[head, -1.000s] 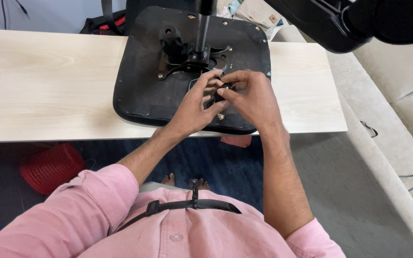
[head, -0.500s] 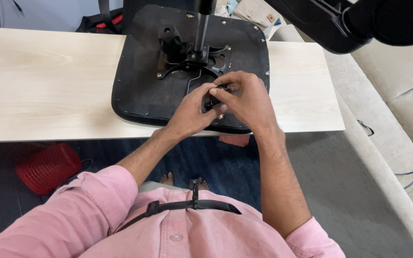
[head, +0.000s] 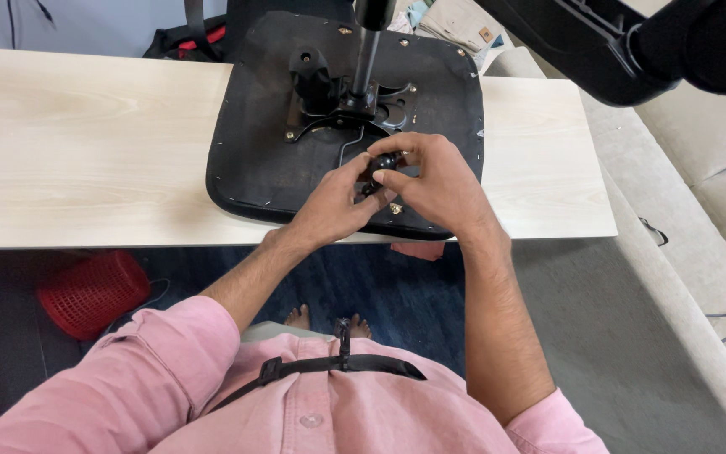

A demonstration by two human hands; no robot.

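A: Why is the black fabric-covered office chair seat [head: 254,151] lying upside down on the pale wooden table [head: 86,143]?

B: Turned over like that, its underside faces the person, so the black metal tilt mechanism with its upright grey gas cylinder [head: 355,88], in the upper middle of the frame, is within easy reach. The seat sits flat and steady, which frees both hands.

A: And the hands?

B: They meet just below centre. The left hand [head: 329,206] comes in from the lower left with fingers curled, pinching a small black round knob [head: 381,161] from below. The right hand [head: 434,181] arches over from the right, its thumb and forefinger closed on the same knob from above. The knob is at the near side of the mechanism, over the seat's lower half (whether it is already threaded onto anything I cannot tell, as the fingers hide its base).

A: How much room is there?

B: The seat's near edge pokes slightly past the table's front edge, towards the person in the pink shirt. To the left lies a wide stretch of table; on the right only a narrow strip remains before the table's end, and a beige sofa [head: 699,168] stands just beyond. A black chair part [head: 615,42] looms in the upper right, well apart from the hands. Below the table, at the lower left, is a red mesh basket [head: 94,290].
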